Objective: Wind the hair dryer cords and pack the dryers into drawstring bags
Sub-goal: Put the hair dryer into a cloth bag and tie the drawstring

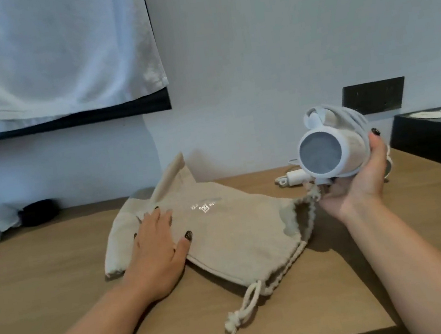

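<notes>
My right hand [356, 176] grips the white hair dryer [330, 148] just above the desk [60, 288], its round end facing me, with the cord [348, 117] looped around the body under my fingers. My left hand [156, 241] lies flat and open on the beige drawstring bag [222, 231], pressing it against the desk. The bag's gathered mouth [302, 212] points toward the dryer and sits just beside my right hand, but it looks mostly collapsed rather than held open.

That is the main risk as I see it: if I push the dryer in with the mouth this slack, the fabric will likely bunch and slide, since my left hand pins the far end and not the opening. The cord loops look loose, so they could slip off the body and snag on the drawstring [245, 307]. A plug [291, 178] lies on the desk behind the dryer; I cannot tell whether it belongs to this one, and if so it could drag and catch at the bag's mouth.
</notes>
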